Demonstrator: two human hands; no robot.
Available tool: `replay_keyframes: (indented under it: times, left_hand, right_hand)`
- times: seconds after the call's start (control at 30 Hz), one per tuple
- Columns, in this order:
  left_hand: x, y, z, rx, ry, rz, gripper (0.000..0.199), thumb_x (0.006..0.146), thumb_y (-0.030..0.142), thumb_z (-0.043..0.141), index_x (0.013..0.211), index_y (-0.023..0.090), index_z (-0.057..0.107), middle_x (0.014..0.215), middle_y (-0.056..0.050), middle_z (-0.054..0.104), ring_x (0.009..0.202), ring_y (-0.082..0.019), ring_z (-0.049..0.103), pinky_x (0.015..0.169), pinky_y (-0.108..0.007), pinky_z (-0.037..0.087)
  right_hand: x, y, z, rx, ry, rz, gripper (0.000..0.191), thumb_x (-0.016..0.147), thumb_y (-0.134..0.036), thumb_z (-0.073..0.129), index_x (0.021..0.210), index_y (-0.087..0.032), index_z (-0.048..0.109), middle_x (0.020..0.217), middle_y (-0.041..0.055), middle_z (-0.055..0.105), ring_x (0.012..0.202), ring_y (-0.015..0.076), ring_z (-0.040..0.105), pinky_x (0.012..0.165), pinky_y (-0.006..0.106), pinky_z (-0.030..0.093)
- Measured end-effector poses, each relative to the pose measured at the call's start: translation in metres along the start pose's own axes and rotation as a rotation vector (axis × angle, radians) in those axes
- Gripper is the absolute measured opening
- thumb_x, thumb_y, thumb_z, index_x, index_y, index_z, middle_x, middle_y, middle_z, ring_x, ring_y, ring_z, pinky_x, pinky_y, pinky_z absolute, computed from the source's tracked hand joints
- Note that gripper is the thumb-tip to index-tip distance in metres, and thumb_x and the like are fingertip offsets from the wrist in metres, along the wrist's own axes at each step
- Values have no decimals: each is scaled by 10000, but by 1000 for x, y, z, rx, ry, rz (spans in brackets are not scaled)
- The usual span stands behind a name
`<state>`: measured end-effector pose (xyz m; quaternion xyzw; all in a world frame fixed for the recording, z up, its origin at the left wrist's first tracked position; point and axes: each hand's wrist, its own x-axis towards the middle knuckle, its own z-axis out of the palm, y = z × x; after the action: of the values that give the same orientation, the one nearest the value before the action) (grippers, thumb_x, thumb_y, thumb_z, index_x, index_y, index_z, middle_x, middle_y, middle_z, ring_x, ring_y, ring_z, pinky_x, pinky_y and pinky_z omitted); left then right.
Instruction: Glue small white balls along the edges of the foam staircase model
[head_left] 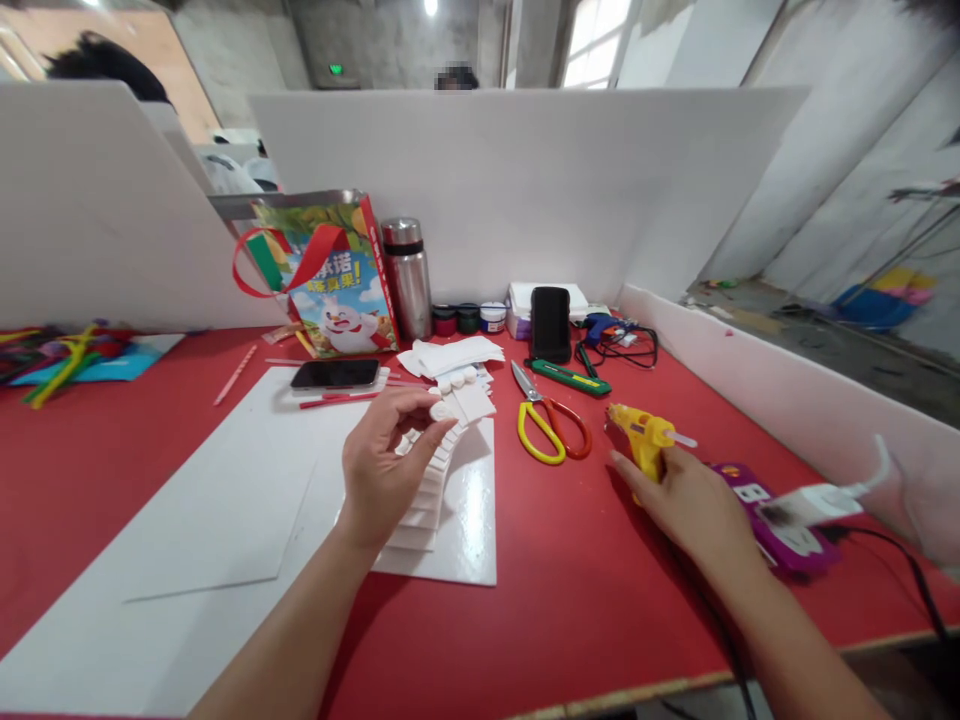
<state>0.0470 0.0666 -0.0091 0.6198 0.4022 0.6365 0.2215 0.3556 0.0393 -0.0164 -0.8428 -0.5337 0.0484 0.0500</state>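
Observation:
Between thumb and fingers, my left hand (394,460) pinches a small white round piece (442,410). Below and behind it, a stepped stack of white strips (424,510) rests on a glossy white board (476,510); my hand hides part of the stack. My right hand (690,495) is on the yellow glue gun (646,432), fingers round its handle, with a clear stick showing at the rear. A row of small white pieces (456,379) lies beyond my left hand, near folded white paper (457,354).
Scissors (551,425), a green cutter (570,377) and a black phone (335,374) lie on the red table (555,600). Behind stand a gift bag (345,290) and a steel flask (409,280). A purple item (802,550) and white plug (814,505) are at right.

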Motion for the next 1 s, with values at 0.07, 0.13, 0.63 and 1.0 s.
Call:
replay_keyframes:
  times: [0.07,0.13,0.63,1.0]
  left_hand:
    - [-1,-1,1,-8,1,-6,202,812,227,804,1001,217,734,1004,-63,695,885,-194,672,766,-299,574]
    - [-2,0,2,-37,-2,-25,202,815,231,802,1003,218,730,1011,-62,693,869,-191,674,769,-308,591]
    - [1,1,11,-806,-200,-686,233,886,268,745,1105,188,752,1085,-97,787,919,-184,775,888,-303,639]
    - [6,2,7,-957,-197,-837,160,889,184,745,1039,134,765,969,-81,796,818,-122,769,764,-160,627]
  right_hand:
    - [3,2,4,24,34,5,425,906,-579,523,866,-171,634,798,165,713,766,334,699,589,353,402]
    - [5,6,10,72,89,5,376,874,-551,526,765,-200,609,749,149,696,720,322,681,580,355,392]
    - [-30,-20,-10,1383,198,-21,148,794,-349,738,823,-214,684,800,61,709,639,188,617,599,327,463]
    - [-12,-109,-41,2089,-661,-280,164,796,-176,630,938,-227,693,858,1,617,537,65,410,440,174,372]
